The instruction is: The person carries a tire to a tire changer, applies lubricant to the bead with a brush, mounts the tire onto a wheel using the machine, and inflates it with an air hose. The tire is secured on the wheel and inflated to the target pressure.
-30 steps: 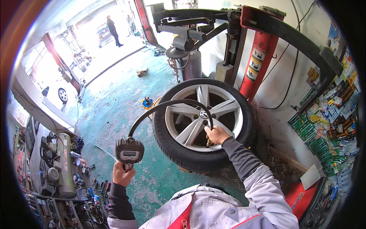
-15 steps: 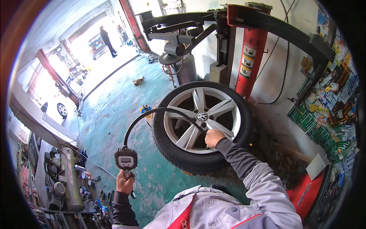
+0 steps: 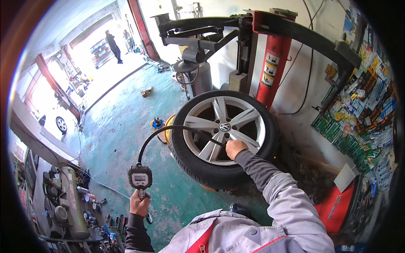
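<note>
My left hand (image 3: 139,203) is wrapped round the handle of a digital tyre inflator gauge (image 3: 140,177), held upright left of the wheel. From the gauge's top a black hose (image 3: 148,140) arches over the tyre (image 3: 182,162) to my right hand (image 3: 236,149). That hand's fingers are closed round the hose end, over the lower right spokes of the silver alloy rim (image 3: 220,107). The hose tip and the tyre valve are hidden by the hand. The wheel lies flat, outer face up, on a support mostly covered by it.
A red-and-black tyre changer (image 3: 274,67) stands behind the wheel, its dark arms spread above. A grey cylinder tank (image 3: 199,80) is beside it. A blue-topped container (image 3: 157,123) sits left of the tyre. At lower left lies a compressor tank (image 3: 75,202); a person (image 3: 113,46) stands far off.
My right hand has shifted slightly up and left over the rim, and the hose arch has sunk lower. My left hand still holds the gauge. The view has shifted a little.
</note>
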Tool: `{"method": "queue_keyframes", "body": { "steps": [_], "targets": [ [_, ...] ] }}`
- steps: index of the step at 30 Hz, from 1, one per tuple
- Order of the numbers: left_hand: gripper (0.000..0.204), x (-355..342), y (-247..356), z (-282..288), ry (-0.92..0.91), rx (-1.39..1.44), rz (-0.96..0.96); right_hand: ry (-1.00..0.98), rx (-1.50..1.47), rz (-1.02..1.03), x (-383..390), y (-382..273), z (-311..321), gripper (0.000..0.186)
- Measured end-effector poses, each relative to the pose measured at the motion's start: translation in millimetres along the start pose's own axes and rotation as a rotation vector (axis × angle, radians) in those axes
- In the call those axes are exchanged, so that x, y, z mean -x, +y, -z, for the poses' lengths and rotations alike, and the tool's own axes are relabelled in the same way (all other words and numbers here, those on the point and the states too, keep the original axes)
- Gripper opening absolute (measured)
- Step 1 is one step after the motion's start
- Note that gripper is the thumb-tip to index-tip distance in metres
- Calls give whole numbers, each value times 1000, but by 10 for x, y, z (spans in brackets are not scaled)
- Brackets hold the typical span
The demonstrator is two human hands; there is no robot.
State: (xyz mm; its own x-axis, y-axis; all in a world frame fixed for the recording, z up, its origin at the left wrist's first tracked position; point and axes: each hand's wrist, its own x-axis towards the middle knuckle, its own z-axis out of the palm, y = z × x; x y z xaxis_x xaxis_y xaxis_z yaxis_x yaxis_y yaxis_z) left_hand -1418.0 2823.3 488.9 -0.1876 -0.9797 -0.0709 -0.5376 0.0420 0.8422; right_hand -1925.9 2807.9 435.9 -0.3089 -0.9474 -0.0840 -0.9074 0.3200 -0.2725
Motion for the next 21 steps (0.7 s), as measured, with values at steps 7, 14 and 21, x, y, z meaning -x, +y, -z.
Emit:
{"method": "queue_keyframes", "body": {
  "steps": [7,14,21],
  "targets": [
    [15,208,47,-176,32,-294,-115,-117,14,-62,29,40,137,42],
    [30,-8,-210,-496,-47,-277,-24,111,-189,-152,444,107,-58,57],
    [31,-297,-35,-673,-81,-298,24,593,-164,79,972,51,-405,50]
  ]
}}
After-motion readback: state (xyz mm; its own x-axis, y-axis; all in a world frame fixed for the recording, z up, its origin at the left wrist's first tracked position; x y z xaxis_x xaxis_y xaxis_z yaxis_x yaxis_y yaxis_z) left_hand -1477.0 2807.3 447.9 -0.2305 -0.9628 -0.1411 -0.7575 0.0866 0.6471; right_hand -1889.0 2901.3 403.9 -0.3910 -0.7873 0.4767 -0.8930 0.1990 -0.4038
